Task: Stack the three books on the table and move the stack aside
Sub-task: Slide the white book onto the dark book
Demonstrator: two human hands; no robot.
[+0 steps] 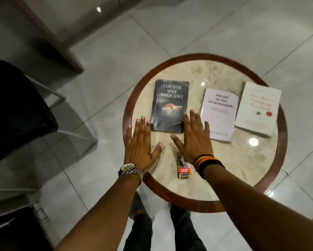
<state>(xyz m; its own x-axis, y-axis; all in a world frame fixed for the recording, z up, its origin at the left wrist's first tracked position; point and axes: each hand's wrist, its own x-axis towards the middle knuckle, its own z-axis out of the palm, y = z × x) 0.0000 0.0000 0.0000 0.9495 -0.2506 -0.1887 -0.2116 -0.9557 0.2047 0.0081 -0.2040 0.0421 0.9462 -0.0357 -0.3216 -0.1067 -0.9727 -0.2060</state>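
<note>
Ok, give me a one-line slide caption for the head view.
Both open hands, left and right, hover beside the dark book on a round table; two white books lie unstacked.

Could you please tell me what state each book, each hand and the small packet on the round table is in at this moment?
Dark grey paperback book: closed, flat, cover up, unstacked.
Pale lilac paperback book: closed, flat, its right edge meeting the white book.
White paperback book: closed, flat, unstacked.
Left hand: open, fingers spread, holding nothing.
Right hand: open, holding nothing.
Small printed packet: lying flat near the table's front edge.
</note>
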